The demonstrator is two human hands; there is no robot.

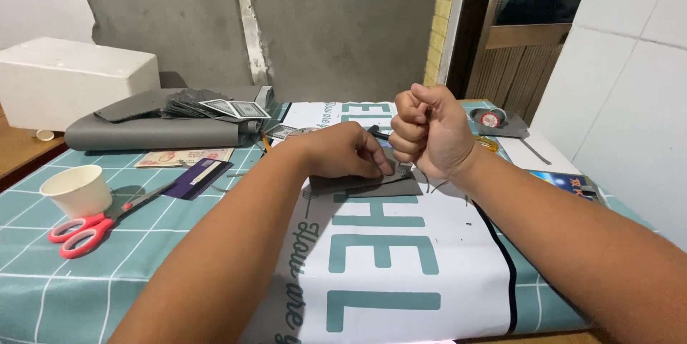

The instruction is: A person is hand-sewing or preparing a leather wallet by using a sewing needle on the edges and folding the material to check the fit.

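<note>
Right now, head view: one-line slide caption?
Left hand pins a grey piece to the table while the fisted right hand lifts above it; scissors lie aside.

Grey plaster wall (343,22), white tiles (630,65), wooden door (512,65).

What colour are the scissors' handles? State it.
The scissors' handles are red-pink with lighter inner edges, lying beside the paper cup; the head view shows them best.

Home craft table (43,294): scissors (86,226), leather roll (157,131)
</note>
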